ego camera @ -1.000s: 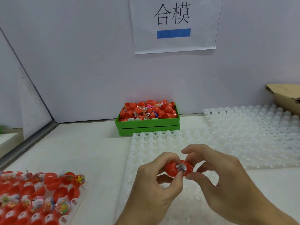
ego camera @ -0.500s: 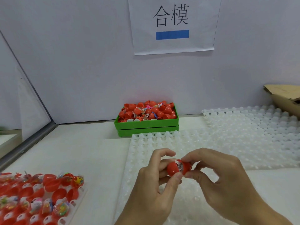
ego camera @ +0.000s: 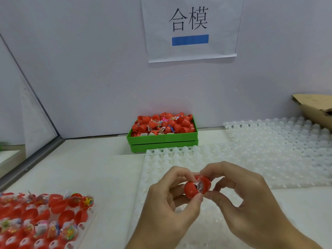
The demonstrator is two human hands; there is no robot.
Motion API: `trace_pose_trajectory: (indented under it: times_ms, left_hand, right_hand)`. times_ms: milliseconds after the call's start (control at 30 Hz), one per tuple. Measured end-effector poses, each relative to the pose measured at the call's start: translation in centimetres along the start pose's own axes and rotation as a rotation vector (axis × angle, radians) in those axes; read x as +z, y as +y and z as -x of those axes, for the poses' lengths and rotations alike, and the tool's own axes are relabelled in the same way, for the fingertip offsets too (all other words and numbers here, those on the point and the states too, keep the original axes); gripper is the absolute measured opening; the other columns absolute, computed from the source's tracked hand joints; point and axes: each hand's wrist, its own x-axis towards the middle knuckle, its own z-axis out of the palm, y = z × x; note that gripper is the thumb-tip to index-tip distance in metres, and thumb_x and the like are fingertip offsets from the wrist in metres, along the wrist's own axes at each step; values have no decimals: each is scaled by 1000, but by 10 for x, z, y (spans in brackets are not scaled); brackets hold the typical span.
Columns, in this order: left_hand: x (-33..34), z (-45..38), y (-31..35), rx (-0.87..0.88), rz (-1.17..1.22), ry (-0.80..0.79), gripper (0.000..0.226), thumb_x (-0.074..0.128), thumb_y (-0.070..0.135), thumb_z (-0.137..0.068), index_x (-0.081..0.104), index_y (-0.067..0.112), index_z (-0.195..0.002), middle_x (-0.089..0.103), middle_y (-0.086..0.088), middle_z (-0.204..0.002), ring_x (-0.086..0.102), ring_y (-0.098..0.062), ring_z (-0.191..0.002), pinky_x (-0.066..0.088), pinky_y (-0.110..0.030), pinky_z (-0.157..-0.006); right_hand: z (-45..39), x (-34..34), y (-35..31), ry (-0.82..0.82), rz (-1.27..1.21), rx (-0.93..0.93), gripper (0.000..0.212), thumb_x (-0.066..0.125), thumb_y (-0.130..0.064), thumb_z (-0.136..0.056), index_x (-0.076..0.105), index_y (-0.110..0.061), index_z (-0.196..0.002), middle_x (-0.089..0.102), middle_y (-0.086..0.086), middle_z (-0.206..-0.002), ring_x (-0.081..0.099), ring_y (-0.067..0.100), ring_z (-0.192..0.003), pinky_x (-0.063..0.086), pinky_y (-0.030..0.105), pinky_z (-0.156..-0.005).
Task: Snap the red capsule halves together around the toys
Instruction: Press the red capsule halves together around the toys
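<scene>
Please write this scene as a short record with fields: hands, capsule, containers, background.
hands: left hand and right hand both pinch one red capsule
capsule: halves not fully closed, wrapped toy shows in the gap
containers: green bin of red halves; white tray; filled tray at left
background: paper sign on wall

Pale grey wall (ego camera: pixel 89 69) behind white table (ego camera: pixel 93 169). Paper sign (ego camera: pixel 190 29) with black characters and blue bar on wall. Angled side panel (ego camera: pixel 36 112) at left. Even light.
</scene>
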Motion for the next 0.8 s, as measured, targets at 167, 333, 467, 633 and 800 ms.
trace_pose_trajectory:
  times_ms: [167, 333, 467, 633, 800]
  left_hand:
    - [-3, 0, 0, 54, -125, 5, 17, 69, 25, -74, 62, 30, -88, 74, 7, -99, 73, -23, -89, 59, -26, -81]
    - [-1, 0, 2, 21, -101, 46, 16, 65, 34, -77, 67, 32, -92, 71, 14, -113, 72, -14, -98, 58, -23, -79]
    - [4, 0, 3, 11, -92, 121, 14, 62, 26, -83, 69, 35, -91, 71, 19, -112, 71, -10, -100, 58, -21, -79]
    - [12, 1, 8, 28, -41, 170, 20, 64, 18, -82, 67, 36, -91, 75, 13, -104, 72, -11, -100, 57, -20, -81]
    - [12, 1, 11, -5, -5, 181, 30, 69, 23, -78, 56, 46, -91, 74, 19, -106, 71, -6, -100, 55, -15, -83]
  right_hand:
    - [0, 1, -3, -34, 104, -53, 32, 74, -3, -71, 68, -20, -98, 67, -17, -90, 64, 0, -81, 51, 10, -65]
    - [1, 4, 0, 16, 124, -89, 30, 75, 5, -71, 70, -13, -94, 67, -14, -92, 64, 2, -82, 53, 14, -65]
    - [3, 6, 2, 45, 157, -101, 33, 78, 9, -70, 71, -11, -96, 67, -8, -92, 64, 5, -82, 55, 18, -65]
    - [1, 7, 2, 112, 191, -108, 30, 78, 8, -69, 73, -8, -94, 69, -3, -93, 65, 5, -84, 55, 16, -67]
    - [1, 6, 0, 109, 197, -110, 28, 78, 6, -69, 74, -9, -91, 69, -5, -93, 63, -1, -81, 53, 11, -68]
